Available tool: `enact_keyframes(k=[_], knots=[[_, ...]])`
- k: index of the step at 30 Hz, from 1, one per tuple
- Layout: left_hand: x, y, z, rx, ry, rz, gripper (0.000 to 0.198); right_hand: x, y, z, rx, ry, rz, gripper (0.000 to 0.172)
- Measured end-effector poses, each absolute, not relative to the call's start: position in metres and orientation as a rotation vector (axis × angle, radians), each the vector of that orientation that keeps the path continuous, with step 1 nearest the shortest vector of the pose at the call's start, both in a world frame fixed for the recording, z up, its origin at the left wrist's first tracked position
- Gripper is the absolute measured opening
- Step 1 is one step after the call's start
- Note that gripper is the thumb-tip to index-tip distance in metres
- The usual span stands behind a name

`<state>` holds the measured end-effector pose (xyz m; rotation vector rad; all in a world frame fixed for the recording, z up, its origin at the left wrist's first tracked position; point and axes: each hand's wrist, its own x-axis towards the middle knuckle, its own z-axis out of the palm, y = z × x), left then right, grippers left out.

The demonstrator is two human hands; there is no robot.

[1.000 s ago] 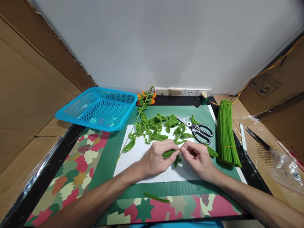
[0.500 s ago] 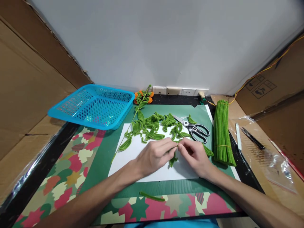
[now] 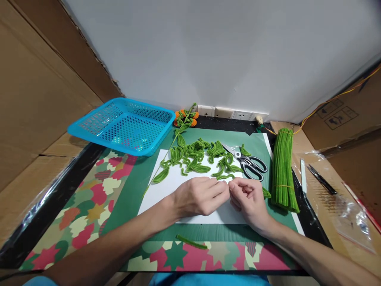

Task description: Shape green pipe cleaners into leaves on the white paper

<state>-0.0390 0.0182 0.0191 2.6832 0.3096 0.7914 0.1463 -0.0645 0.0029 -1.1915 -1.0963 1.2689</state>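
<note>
My left hand [image 3: 205, 195] and my right hand [image 3: 248, 200] meet fingertip to fingertip over the white paper [image 3: 157, 198]. The fingers of both are pinched closed, and whatever lies between them is hidden. Just beyond them is a pile of curled green fuzzy leaf pieces [image 3: 195, 153]. Black-handled scissors [image 3: 251, 165] rest behind my right hand, blades pointing back left. One green leaf [image 3: 266, 193] shows beside the right hand. To the left lies a long green stem [image 3: 160, 163] leading to orange flowers [image 3: 193, 122].
A blue basket [image 3: 135, 131] stands at the back left. On the right are a bundle of green fuzzy stems [image 3: 284, 171], a white-handled tool [image 3: 303, 175], black tweezers [image 3: 323, 180] and a plastic bag [image 3: 353, 222]. One loose green strip [image 3: 191, 242] lies at the front edge.
The view has shifted slightly. My hands have turned inward and stay together; the green piece that hung below my fingers is now hidden from sight.
</note>
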Motion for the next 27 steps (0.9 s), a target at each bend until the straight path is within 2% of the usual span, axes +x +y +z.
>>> enact_keyframes(k=[3,6,11,16,23,27], knots=[[-0.036,0.015,0.015,2.621,0.431,0.832,0.026,0.153,-0.057,-0.001,-1.187,-1.140,1.301,0.049],[-0.032,0.009,0.012,2.194,0.689,0.740,0.022,0.163,-0.051,0.001,-1.263,-1.342,1.112,0.047],[-0.030,0.007,0.013,1.756,0.774,0.497,0.042,0.174,-0.047,0.004,-1.308,-1.515,0.832,0.043],[-0.032,0.016,0.015,1.505,0.613,0.426,0.041,0.174,-0.048,-0.003,-1.278,-1.562,0.902,0.048],[-0.033,0.019,0.015,1.504,0.551,0.344,0.040,0.174,-0.046,-0.004,-1.214,-1.575,1.096,0.048],[-0.032,0.019,0.014,1.502,0.553,0.388,0.042,0.175,-0.045,-0.002,-1.210,-1.561,1.036,0.048]])
